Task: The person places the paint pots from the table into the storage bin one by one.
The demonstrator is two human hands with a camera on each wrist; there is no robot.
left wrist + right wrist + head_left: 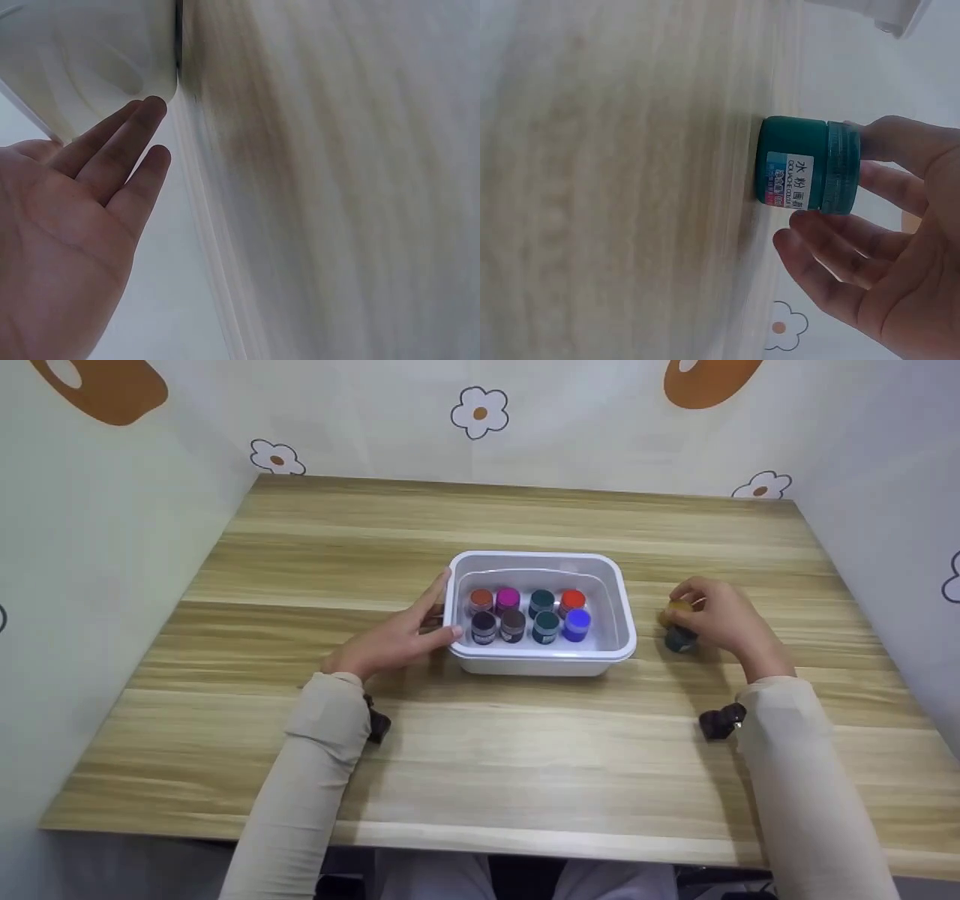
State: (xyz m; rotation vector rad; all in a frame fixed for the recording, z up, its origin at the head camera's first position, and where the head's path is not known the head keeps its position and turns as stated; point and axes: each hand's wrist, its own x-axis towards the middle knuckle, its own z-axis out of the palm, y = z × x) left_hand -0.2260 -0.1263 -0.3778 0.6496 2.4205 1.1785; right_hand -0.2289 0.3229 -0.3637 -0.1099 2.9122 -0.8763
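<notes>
My left hand [397,641] is at the left side of a white plastic tub [536,666]. Its thumb lies on the rim and its fairly straight fingers touch the outer wall, as the left wrist view also shows. My right hand [724,615] pinches a yellow-lidded paint jar [681,606] between thumb and fingers, right of the tub. Just in front of it a green gouache jar [791,161] stands upright on the table; in the right wrist view it hides the yellow one. Several paint jars stand in two rows inside the tub, among them a blue one [577,624] and a red one [572,601].
The wood-grain table [525,765] is bounded by a pale wall [375,427] with printed flowers at the back, and by walls on both sides. Its front edge lies close to the person's lap. A dark wrist camera [721,721] is at the right cuff.
</notes>
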